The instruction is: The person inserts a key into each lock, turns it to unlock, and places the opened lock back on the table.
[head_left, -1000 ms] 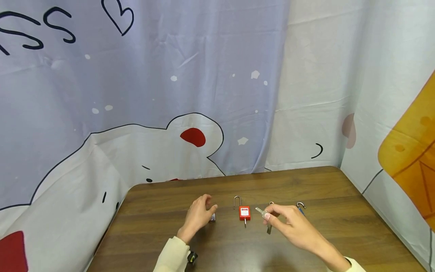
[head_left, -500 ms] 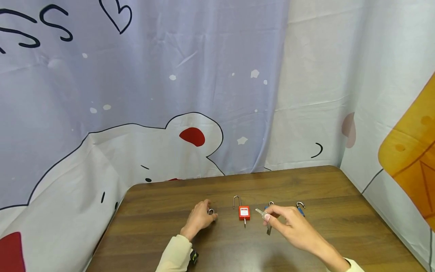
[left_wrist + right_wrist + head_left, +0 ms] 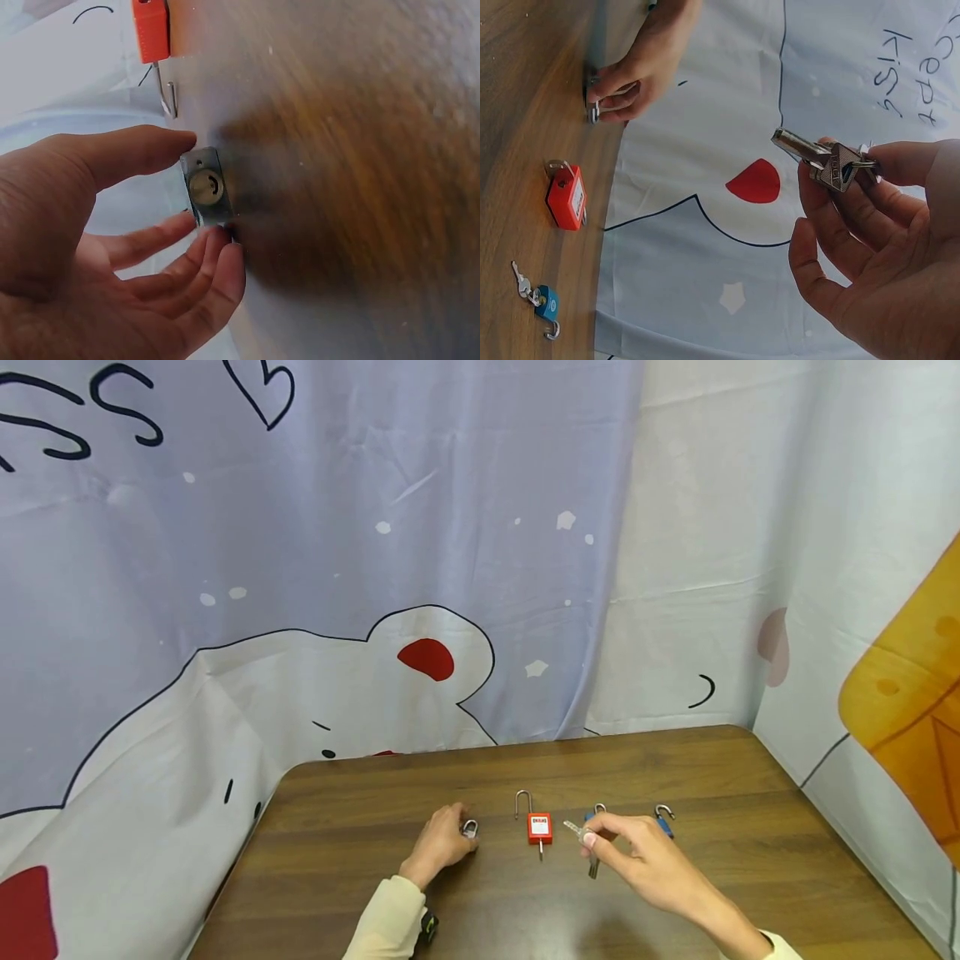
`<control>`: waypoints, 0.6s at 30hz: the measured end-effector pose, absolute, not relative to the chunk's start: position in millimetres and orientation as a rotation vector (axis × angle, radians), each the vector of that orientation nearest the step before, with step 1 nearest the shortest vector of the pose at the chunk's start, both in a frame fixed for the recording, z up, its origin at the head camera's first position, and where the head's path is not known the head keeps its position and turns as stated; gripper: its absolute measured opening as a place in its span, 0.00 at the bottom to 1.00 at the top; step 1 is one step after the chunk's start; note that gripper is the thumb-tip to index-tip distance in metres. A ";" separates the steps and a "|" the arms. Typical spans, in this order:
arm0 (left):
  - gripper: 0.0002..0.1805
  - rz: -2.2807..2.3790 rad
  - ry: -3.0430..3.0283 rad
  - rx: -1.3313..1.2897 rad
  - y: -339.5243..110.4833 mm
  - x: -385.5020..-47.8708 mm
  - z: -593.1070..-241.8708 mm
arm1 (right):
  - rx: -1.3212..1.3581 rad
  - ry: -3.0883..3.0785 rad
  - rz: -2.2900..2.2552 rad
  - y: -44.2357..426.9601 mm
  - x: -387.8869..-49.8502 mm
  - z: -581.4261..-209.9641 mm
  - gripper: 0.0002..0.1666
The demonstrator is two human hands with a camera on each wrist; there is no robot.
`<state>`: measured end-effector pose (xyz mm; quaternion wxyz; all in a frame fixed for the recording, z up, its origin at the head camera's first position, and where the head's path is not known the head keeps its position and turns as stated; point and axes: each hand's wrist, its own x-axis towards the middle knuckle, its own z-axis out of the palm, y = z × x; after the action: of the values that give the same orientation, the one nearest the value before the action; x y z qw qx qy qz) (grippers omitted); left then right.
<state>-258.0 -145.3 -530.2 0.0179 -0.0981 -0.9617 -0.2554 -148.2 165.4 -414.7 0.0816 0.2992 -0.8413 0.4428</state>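
Observation:
My left hand pinches a small silver-grey padlock at the table's middle left. In the left wrist view, the thumb and fingertips grip opposite ends of the padlock, and its round brass keyhole face shows. To the right, my right hand is raised over the table. Between its thumb and fingers it holds a bunch of metal keys on a ring. Between the hands lies a red padlock with its shackle raised and a metal piece sticking out below.
A blue padlock with a key in it lies beyond the red one, partly hidden behind my right hand in the head view. Farther right is another blue padlock, its shackle open. A printed curtain hangs behind the wooden table.
My left hand has lowered slightly around the silver-grey padlock, whose shackle has come into view beside the fingers. The right hand has stayed in place with the keys.

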 end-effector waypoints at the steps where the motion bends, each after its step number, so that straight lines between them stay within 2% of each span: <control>1: 0.22 -0.785 -2.996 -0.294 -145.0 -258.1 -530.1 | 0.895 -2.517 1.321 165.2 -147.9 -414.6 0.09; 6: 0.15 -0.762 -3.033 -0.225 -141.6 -258.8 -528.9 | 0.892 -2.523 1.314 164.4 -147.2 -414.4 0.09; 18: 0.20 -0.745 -3.078 -0.161 -140.8 -258.0 -529.0 | 0.878 -2.529 1.311 165.5 -147.7 -416.3 0.09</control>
<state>-258.0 -140.8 -529.0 -0.0149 -0.0509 -0.9705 -0.2350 -147.7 165.5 -416.3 0.0806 0.2937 -0.8457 0.4383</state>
